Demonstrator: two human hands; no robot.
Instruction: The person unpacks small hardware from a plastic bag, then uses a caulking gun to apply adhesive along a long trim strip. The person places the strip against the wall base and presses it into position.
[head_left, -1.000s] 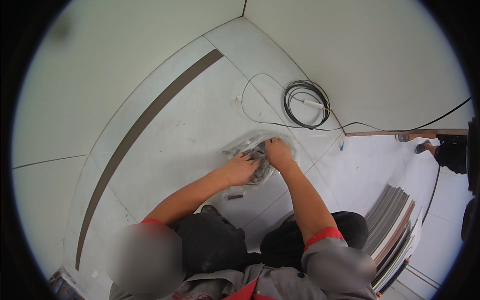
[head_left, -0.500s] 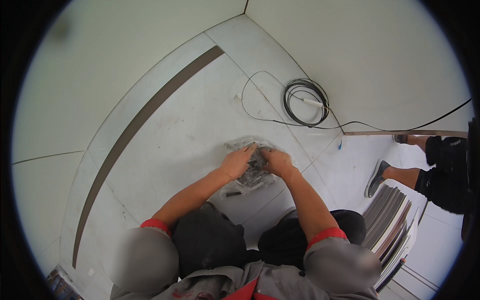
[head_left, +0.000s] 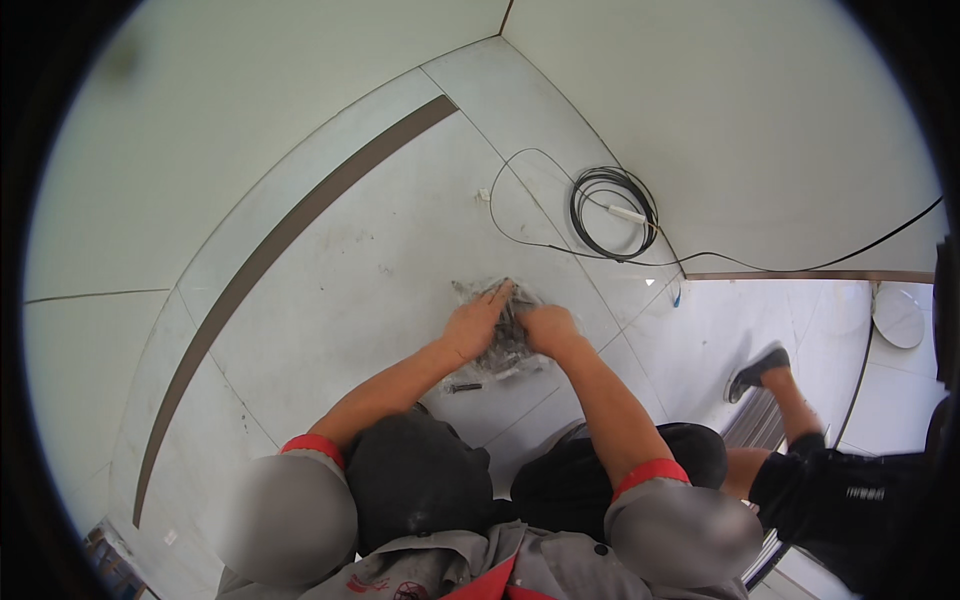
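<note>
- Moved since the earlier frames: co-worker's leg (head_left: 797,402), from near the wall's end to beside the person's right knee.
- Clear plastic bag (head_left: 512,364), one, on the floor between the hands; contents: small dark pieces (head_left: 508,328).
- Left hand (head_left: 474,328): fingers extended together upon bag; grip cannot be told.
- Right hand (head_left: 550,330): blurred, fingertips hidden at bag; grip cannot be told.
- Dark piece (head_left: 463,388), at bag's near edge.
- Pale lettering (head_left: 865,493), on co-worker's black shorts.
- Brown strip (head_left: 265,252), left, lying along the floor; tiles between it and bag.
- Black cable coil (head_left: 578,215), beyond bag, near wall edge.
</note>
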